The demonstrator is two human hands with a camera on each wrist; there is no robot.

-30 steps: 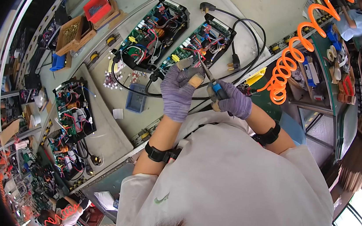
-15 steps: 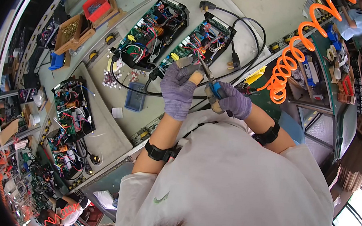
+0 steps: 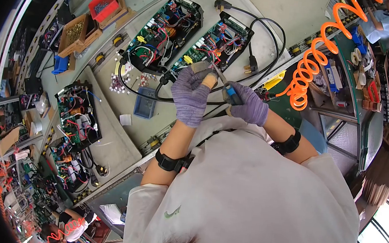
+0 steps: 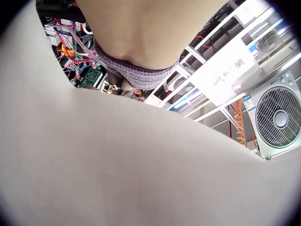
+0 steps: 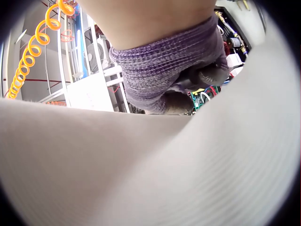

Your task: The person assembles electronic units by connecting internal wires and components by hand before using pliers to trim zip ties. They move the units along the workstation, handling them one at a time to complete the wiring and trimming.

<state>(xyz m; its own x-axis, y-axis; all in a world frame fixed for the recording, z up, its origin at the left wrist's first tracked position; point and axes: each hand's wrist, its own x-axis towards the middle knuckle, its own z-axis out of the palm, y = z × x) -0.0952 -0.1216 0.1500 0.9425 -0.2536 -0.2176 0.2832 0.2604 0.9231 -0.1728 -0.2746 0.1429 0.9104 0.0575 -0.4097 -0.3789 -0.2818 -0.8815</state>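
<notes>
In the head view, my gloved right hand (image 3: 249,104) grips a tool with a blue and black handle (image 3: 232,94) and a long, narrow metal end. The tool's end points up-left to the near end of an open black-cased unit (image 3: 219,41), packed with a green circuit board and coloured wires. My gloved left hand (image 3: 191,95) is at that same end, fingers bent and thumb raised, its tan fingertips close to the tool's end. I cannot tell whether it pinches a wire there. Purple glove cuffs show in the left wrist view (image 4: 141,75) and right wrist view (image 5: 155,70).
A second open unit (image 3: 168,31) lies alongside on the left. Black power cords (image 3: 279,38) loop around both. A blue tray (image 3: 145,103), small white connectors (image 3: 119,82) and bins of screws (image 3: 75,33) are on the left. An orange coiled hose (image 3: 304,71) hangs at right.
My right hand has shifted slightly up and left with the tool, whose metal end now lies closer to my left fingertips. The left hand stays nearly in place.
</notes>
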